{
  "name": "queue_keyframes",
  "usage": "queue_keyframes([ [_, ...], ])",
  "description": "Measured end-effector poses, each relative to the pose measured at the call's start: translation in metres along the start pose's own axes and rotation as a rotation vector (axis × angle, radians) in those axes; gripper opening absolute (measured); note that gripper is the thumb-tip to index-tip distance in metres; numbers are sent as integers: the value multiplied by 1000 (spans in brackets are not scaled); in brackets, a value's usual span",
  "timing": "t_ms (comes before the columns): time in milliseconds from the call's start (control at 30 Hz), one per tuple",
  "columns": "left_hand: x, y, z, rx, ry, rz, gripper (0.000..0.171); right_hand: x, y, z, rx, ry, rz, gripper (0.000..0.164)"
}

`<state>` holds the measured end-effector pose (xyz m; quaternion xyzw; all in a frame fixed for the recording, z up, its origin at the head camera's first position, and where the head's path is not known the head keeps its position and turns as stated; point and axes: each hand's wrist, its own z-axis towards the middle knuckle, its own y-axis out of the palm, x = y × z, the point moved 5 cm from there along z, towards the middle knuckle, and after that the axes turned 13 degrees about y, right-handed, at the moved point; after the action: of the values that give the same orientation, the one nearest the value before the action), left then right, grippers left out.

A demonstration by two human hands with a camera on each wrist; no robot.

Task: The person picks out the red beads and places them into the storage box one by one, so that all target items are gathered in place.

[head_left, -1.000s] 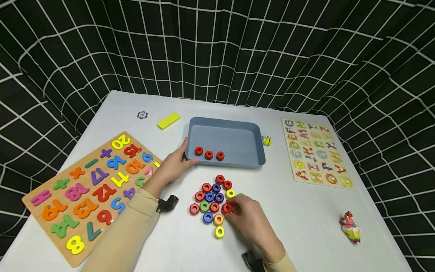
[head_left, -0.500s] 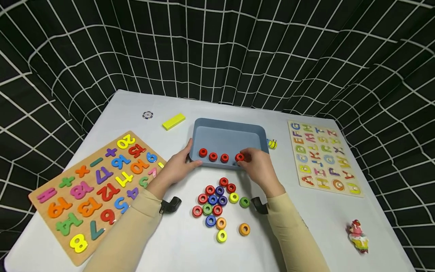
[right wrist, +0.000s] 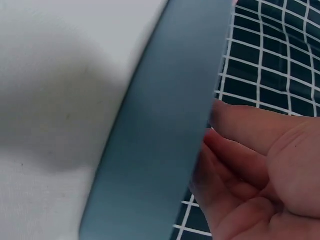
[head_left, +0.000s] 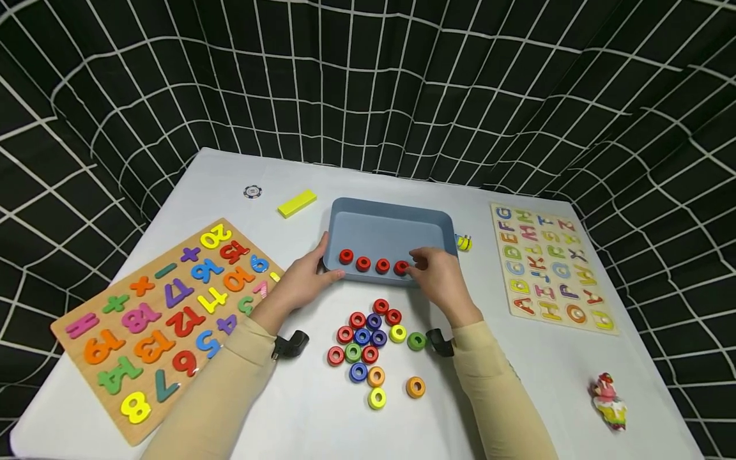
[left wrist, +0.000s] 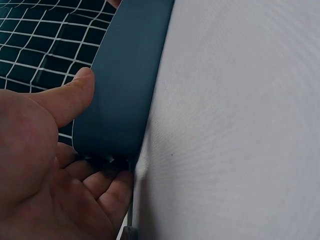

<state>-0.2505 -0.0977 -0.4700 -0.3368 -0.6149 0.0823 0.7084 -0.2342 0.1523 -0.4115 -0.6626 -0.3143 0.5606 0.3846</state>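
A shallow blue-grey tray (head_left: 376, 280) lies in the middle of the head view. A row of red rings (head_left: 363, 264) stands along its near wall. My left hand (head_left: 299, 281) grips the tray's near left corner. Its thumb (left wrist: 75, 95) lies against the near wall in the left wrist view, the other fingers round the side. My right hand (head_left: 439, 278) reaches over the near wall, fingertips right at the row's rightmost red ring (head_left: 401, 268). In the right wrist view the tray wall (right wrist: 155, 120) hides that ring.
Loose red, blue, purple, green, yellow and orange rings (head_left: 362, 337) lie before the tray. A number board (head_left: 144, 345) lies left, a letter board (head_left: 552, 268) right. A yellow block (head_left: 296, 203), a chip (head_left: 252, 191), a bee toy (head_left: 464, 242) and a figurine (head_left: 608, 401) lie around.
My right hand has carried a red ring from the loose group into the tray. Over the last half second that ring has shifted left, closer to the row. My left hand has stayed at the corner.
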Motion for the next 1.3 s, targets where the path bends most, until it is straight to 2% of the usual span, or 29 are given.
queue_keyframes([
  [167, -1, -1, -1, -7, -12, 8, 89, -4, -5, -14, 2, -13, 43, 32],
  [333, -1, -2, -2, -6, -20, 9, 89, -10, -5, -38, -24, -37, 92, 28],
  [433, -1, -1, -2, -11, -19, 7, 89, -11, 1, -56, -84, -41, 131, 26],
  [567, 0, -1, -1, -15, -9, 5, 89, -11, 15, -85, -224, -35, 164, 19],
  [633, 1, -1, 0, -12, -4, 6, 89, -11, 23, -99, -298, -41, 155, 16],
  [733, 3, -2, 0, -4, 0, 7, 89, -10, 32, -114, -348, -72, 113, 15],
  [900, 3, -3, 0, -7, -11, 6, 89, -11, 41, -125, -304, -120, 55, 16],
  [1200, 1, 1, -1, -14, -2, 5, 90, -19, 49, -127, -264, -128, 9, 19],
  [1300, 1, 1, 0, -15, -4, 11, 89, -24, 49, -129, -263, -106, -26, 19],
])
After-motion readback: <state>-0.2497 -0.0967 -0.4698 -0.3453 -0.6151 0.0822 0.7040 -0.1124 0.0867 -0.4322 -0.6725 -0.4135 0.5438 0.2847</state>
